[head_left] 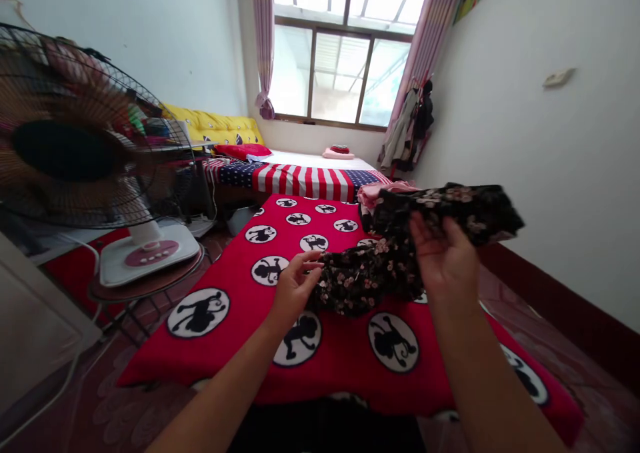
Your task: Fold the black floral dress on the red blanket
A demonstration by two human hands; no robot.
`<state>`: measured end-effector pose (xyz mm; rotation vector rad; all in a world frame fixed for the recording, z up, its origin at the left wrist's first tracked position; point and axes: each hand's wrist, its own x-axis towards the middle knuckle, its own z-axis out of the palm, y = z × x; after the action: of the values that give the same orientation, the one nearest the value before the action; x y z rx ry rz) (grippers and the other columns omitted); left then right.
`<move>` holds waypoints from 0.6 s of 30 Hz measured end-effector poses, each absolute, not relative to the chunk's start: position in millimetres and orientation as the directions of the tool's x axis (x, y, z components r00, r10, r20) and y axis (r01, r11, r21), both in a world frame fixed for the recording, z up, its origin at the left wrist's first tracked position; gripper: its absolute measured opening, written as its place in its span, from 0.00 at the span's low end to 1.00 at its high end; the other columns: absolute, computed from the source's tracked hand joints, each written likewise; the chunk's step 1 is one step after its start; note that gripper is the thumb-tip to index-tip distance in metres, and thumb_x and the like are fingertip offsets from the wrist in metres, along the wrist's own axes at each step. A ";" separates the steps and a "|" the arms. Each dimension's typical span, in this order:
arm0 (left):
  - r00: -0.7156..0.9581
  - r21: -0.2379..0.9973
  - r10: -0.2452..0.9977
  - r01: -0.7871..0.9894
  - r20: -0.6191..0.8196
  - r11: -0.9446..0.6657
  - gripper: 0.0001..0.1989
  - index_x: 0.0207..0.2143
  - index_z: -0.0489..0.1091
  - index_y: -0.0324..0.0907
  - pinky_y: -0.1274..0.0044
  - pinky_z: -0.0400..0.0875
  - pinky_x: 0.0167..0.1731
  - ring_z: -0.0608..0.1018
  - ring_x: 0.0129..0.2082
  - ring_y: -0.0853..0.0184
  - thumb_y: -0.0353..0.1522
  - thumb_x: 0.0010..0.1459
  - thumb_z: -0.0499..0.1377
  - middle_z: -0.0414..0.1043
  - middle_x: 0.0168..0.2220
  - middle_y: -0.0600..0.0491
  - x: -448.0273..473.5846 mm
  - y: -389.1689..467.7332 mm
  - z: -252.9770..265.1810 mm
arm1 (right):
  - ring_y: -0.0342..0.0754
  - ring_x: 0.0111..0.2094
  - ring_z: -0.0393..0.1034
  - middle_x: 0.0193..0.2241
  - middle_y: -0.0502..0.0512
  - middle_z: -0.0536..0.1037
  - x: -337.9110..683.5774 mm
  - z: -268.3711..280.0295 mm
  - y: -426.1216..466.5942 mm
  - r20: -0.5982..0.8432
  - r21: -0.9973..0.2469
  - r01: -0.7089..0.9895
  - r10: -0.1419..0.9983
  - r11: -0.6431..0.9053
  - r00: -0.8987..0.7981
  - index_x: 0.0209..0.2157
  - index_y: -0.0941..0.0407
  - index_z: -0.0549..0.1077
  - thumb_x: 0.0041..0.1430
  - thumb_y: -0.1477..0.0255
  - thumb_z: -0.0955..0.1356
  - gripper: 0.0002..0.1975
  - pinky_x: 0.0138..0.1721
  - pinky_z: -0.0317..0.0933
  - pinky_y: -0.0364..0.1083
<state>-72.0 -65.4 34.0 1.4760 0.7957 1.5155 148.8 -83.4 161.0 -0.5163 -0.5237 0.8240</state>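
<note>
A black garment with pink and cream flowers (370,270) stretches across the red blanket (235,330); its exact kind is hard to tell from the folds. At its left end, my left hand (296,283) has thumb and fingers closed on the edge. My right hand (445,256) grips the other part, which is lifted and flares out to the right above the blanket. Behind the raised part lies pink clothing (383,192), partly covered by it.
A black-grilled fan (150,253) stands on a round stool (173,283) at left. Beyond the blanket is a bed with a stars-and-stripes edge (300,181), a red pillow (243,151) and folded cloths (339,152). Clothes (407,123) hang near the window, beside the right wall.
</note>
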 end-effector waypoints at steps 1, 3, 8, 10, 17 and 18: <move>0.121 0.888 0.888 -0.192 0.443 -0.417 0.24 0.52 0.65 0.45 0.69 0.69 0.47 0.73 0.50 0.60 0.38 0.54 0.61 0.68 0.53 0.46 -64.7 -67.9 35.3 | 0.46 0.34 0.77 0.31 0.49 0.79 138.3 155.7 -85.7 0.228 -0.654 -0.566 0.844 0.502 0.486 0.32 0.57 0.70 0.52 0.77 0.67 0.04 0.39 0.72 0.47; 0.227 0.884 0.866 -0.265 0.445 -0.384 0.35 0.59 0.57 0.47 0.67 0.64 0.53 0.68 0.56 0.57 0.38 0.49 0.65 0.62 0.59 0.45 -48.6 -73.5 37.0 | 0.50 0.38 0.77 0.33 0.51 0.79 113.3 138.0 -91.5 0.206 -0.725 -0.592 0.931 0.352 0.301 0.33 0.57 0.71 0.49 0.77 0.70 0.08 0.42 0.72 0.50; 0.208 0.891 0.882 -0.272 0.422 -0.362 0.40 0.58 0.59 0.43 0.66 0.63 0.54 0.68 0.55 0.55 0.36 0.43 0.69 0.65 0.56 0.44 -20.7 -81.5 32.8 | 0.55 0.40 0.76 0.35 0.55 0.80 76.3 107.9 -105.4 0.129 -0.793 -0.591 0.989 0.146 0.072 0.34 0.58 0.73 0.45 0.74 0.74 0.12 0.41 0.72 0.50; 0.169 0.924 0.918 -0.204 0.358 -0.323 0.31 0.52 0.65 0.42 0.67 0.68 0.49 0.73 0.49 0.56 0.35 0.44 0.68 0.72 0.49 0.46 -23.2 -79.6 31.2 | 0.55 0.37 0.77 0.37 0.59 0.80 86.1 114.1 -104.8 0.155 -0.844 -0.513 0.987 0.157 0.046 0.36 0.59 0.73 0.48 0.70 0.73 0.13 0.35 0.73 0.48; 0.168 0.936 0.924 0.022 0.342 -0.351 0.11 0.30 0.73 0.38 0.77 0.69 0.31 0.77 0.32 0.62 0.38 0.50 0.61 0.77 0.30 0.53 -72.3 -55.2 72.5 | 0.52 0.27 0.77 0.31 0.63 0.81 156.8 163.7 -99.6 0.381 -0.864 -0.194 0.856 0.464 0.351 0.35 0.61 0.74 0.53 0.65 0.69 0.14 0.20 0.68 0.42; 0.152 0.917 0.911 0.055 0.383 -0.395 0.11 0.30 0.73 0.38 0.78 0.69 0.29 0.76 0.31 0.63 0.38 0.50 0.61 0.76 0.29 0.54 -77.9 -53.3 85.3 | 0.52 0.27 0.77 0.30 0.62 0.81 160.5 169.0 -104.2 0.423 -0.841 -0.164 0.816 0.515 0.393 0.34 0.61 0.74 0.53 0.66 0.69 0.12 0.21 0.69 0.42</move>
<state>-77.9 -53.3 85.3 1.6271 0.9485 1.3445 160.5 -104.2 169.0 -0.8044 -0.9688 0.7153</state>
